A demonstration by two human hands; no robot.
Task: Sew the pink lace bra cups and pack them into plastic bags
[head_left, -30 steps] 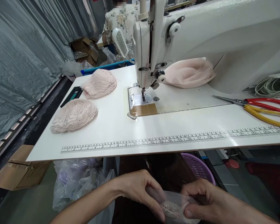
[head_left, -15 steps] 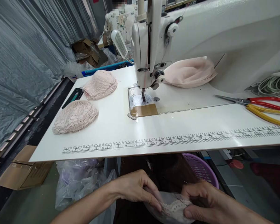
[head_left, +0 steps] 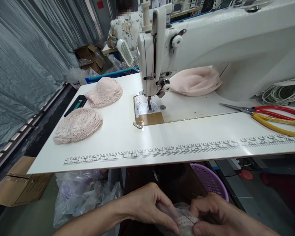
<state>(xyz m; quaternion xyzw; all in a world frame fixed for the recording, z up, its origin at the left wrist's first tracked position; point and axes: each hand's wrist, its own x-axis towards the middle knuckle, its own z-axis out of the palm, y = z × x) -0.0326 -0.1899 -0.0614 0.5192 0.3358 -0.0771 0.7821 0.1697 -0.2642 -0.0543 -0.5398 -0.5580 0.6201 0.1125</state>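
Below the table's front edge, over my lap, both hands grip one pale piece of sheer fabric with lace trim [head_left: 186, 220]. My left hand [head_left: 151, 206] pinches its left side between thumb and fingers. On the other side my right hand [head_left: 212, 214] is closed on the lace edge. The lower part of the fabric is cut off by the frame's bottom. Above stands a white sewing machine [head_left: 147, 59], its presser foot over the metal needle plate [head_left: 144, 106] with no fabric under it.
Two stacks of pink lace cups [head_left: 78, 126] [head_left: 105, 91] lie at the table's left. Pink sheer fabric [head_left: 196, 81] rests behind the needle. Red-and-yellow scissors [head_left: 267, 114] lie right. A purple basket [head_left: 208, 180] and plastic bags [head_left: 78, 196] sit below. Another person [head_left: 126, 29] sits beyond.
My hands have come closer together, bunching the fabric between them, and the lace shows less. The view has tilted slightly; the table things stay put.
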